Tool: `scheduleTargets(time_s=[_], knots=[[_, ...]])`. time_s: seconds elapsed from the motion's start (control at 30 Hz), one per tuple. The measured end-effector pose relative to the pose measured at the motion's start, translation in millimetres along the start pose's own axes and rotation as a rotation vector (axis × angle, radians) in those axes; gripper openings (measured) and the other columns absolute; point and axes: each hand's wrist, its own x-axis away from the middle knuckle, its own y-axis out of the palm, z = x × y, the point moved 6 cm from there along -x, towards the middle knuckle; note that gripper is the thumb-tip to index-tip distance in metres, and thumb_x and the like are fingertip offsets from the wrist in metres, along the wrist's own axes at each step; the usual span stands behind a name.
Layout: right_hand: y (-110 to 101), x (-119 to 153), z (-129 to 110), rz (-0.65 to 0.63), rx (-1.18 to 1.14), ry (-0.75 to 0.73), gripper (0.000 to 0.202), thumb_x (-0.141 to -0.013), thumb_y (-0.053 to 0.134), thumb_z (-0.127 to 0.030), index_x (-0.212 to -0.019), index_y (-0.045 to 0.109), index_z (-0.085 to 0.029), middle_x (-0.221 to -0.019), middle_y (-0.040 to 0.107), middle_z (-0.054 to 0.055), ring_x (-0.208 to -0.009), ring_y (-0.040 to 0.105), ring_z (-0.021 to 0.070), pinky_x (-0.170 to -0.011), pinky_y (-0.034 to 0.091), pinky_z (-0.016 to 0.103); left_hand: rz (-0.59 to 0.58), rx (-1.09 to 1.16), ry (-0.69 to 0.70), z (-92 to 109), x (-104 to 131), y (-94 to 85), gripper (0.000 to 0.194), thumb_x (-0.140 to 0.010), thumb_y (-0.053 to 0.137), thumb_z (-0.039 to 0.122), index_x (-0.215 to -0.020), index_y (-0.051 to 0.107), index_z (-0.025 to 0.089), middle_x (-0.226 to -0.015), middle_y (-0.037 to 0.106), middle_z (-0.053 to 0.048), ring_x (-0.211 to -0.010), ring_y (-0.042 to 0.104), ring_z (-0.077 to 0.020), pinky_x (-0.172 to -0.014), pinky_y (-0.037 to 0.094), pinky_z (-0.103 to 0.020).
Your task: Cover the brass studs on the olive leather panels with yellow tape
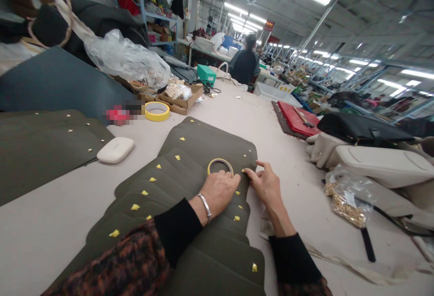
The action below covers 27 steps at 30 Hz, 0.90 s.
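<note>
Overlapping dark olive panels (203, 137) lie fanned out on the pale table, with small yellow tape pieces (134, 207) along both sides. My left hand (220, 192), with a silver bangle at the wrist, is closed on the near edge of a yellow tape roll (214, 162) above the panels. To its right, my right hand (266, 185) has its thumb at a yellow tape bit (243, 170) by the panel's right edge. Its index finger reaches past that edge, apart from the thumb. A metal stud (244, 155) shows just above on the top panel.
More olive panels (44, 146) and a white case (115, 150) lie left. Behind are another tape roll (157, 111) and a small carton (185, 99). Right are a red stack (296, 117), pale bags (383, 164) and a bag of gold hardware (349, 203). A person (244, 65) is far ahead.
</note>
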Motion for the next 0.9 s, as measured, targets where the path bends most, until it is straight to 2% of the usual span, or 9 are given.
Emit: scheduleTargets(time_s=[0.13,0.2,0.27,0.33,0.43,0.6,0.7,0.83,0.9], knots=[[-10,9,-14,0.056,0.013,-0.266,0.022,-0.087,0.051,-0.035,-0.088,0.064,-0.018,-0.078,0.068,0.005,-0.067,0.062,0.0164,-0.066,0.047,0.027,-0.006,0.003,-0.003,0,0,-1.2,0.011,-0.089,0.042,0.010,-0.089,0.052,0.016,-0.083,0.062,-0.007,-0.077,0.061,-0.0237,-0.063,0.051,-0.034],[-1,13,-24,-0.007,0.100,-0.434,0.020,-0.088,0.047,-0.027,-0.086,0.065,-0.018,-0.082,0.068,0.006,-0.072,0.062,0.0167,-0.071,0.047,0.028,-0.004,0.001,-0.005,-1,0,-1.1,0.012,-0.090,0.041,0.010,-0.089,0.051,0.016,-0.083,0.062,-0.007,-0.076,0.061,-0.0235,-0.063,0.050,-0.034],[9,15,-30,-0.060,0.175,-0.504,0.022,-0.088,0.045,-0.022,-0.087,0.066,-0.017,-0.083,0.067,0.008,-0.077,0.062,0.0179,-0.075,0.047,0.028,0.001,0.001,-0.001,-1,1,-1.0,0.013,-0.090,0.040,0.010,-0.090,0.051,0.016,-0.082,0.061,-0.007,-0.077,0.060,-0.0231,-0.064,0.050,-0.033],[17,12,-30,-0.077,0.235,-0.462,0.023,-0.087,0.044,-0.019,-0.087,0.067,-0.016,-0.084,0.068,0.009,-0.078,0.063,0.0192,-0.076,0.047,0.030,0.008,0.006,0.007,-1,2,-1.5,0.013,-0.090,0.040,0.011,-0.090,0.051,0.017,-0.084,0.061,-0.007,-0.078,0.060,-0.0224,-0.065,0.050,-0.032],[22,5,-23,-0.082,0.271,-0.278,0.022,-0.085,0.047,-0.021,-0.085,0.069,-0.017,-0.083,0.070,0.008,-0.075,0.064,0.0202,-0.073,0.047,0.030,0.010,0.007,0.021,-1,4,-2.8,0.014,-0.090,0.039,0.011,-0.091,0.051,0.017,-0.085,0.061,-0.007,-0.081,0.058,-0.0228,-0.065,0.050,-0.032],[19,-2,-13,-0.127,0.111,-0.037,0.020,-0.081,0.052,-0.028,-0.082,0.070,-0.020,-0.082,0.072,0.004,-0.075,0.066,0.0189,-0.069,0.047,0.028,-0.021,-0.014,0.033,-5,3,-3.6,0.014,-0.088,0.040,0.008,-0.091,0.051,0.016,-0.083,0.062,-0.007,-0.081,0.059,-0.0242,-0.063,0.049,-0.032],[16,0,-12,-0.224,0.052,0.002,0.019,-0.077,0.054,-0.028,-0.081,0.070,-0.019,-0.076,0.071,0.003,-0.070,0.065,0.0177,-0.065,0.045,0.027,-0.032,0.014,0.064,-8,2,-4.8,0.011,-0.089,0.042,0.011,-0.090,0.051,0.017,-0.081,0.063,-0.006,-0.078,0.060,-0.0229,-0.063,0.048,-0.031],[14,6,-10,-0.474,0.005,-0.010,0.019,-0.071,0.059,-0.026,-0.084,0.071,-0.018,-0.068,0.069,0.001,-0.063,0.062,0.0160,-0.058,0.041,0.025,-0.006,0.137,0.091,-16,4,-12.7,0.010,-0.093,0.042,0.019,-0.091,0.051,0.018,-0.081,0.063,-0.004,-0.076,0.061,-0.0183,-0.067,0.047,-0.027],[9,3,-9,-0.464,-0.047,-0.029,0.019,-0.072,0.059,-0.028,-0.082,0.071,-0.018,-0.070,0.070,0.002,-0.065,0.062,0.0161,-0.059,0.042,0.025,0.032,0.200,0.090,-20,5,-18.3,0.010,-0.094,0.041,0.021,-0.093,0.051,0.018,-0.085,0.063,-0.003,-0.079,0.061,-0.0162,-0.071,0.046,-0.026]])
